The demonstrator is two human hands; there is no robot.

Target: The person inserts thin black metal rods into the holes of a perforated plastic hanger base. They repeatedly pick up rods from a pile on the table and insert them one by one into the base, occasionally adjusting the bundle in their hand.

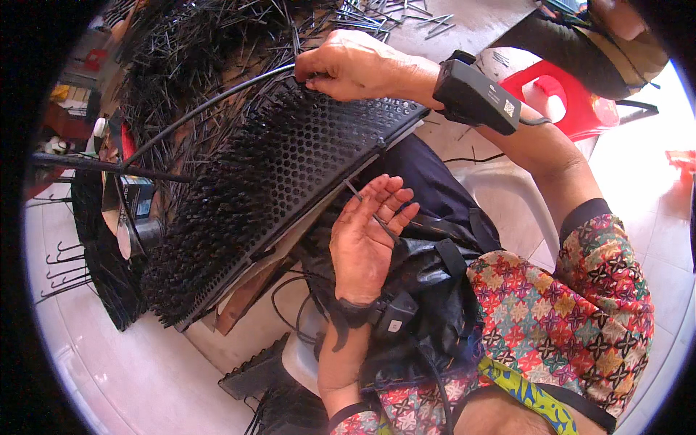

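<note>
A black perforated panel point(290, 174) bristling with thin black pins lies tilted across the person's lap, above a pale tiled floor point(130, 377); a red plastic stool point(558, 94) stands nearby. The right hand point(348, 65) pinches the panel's top edge. The left hand point(366, 235), palm up and fingers loosely open, holds a thin pin point(373, 214) beneath the panel's lower edge.

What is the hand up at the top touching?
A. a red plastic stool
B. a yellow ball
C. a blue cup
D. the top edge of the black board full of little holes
D: the right hand rests its fingers on the upper edge of the black perforated board, which is stuffed with dark spikes.
</note>
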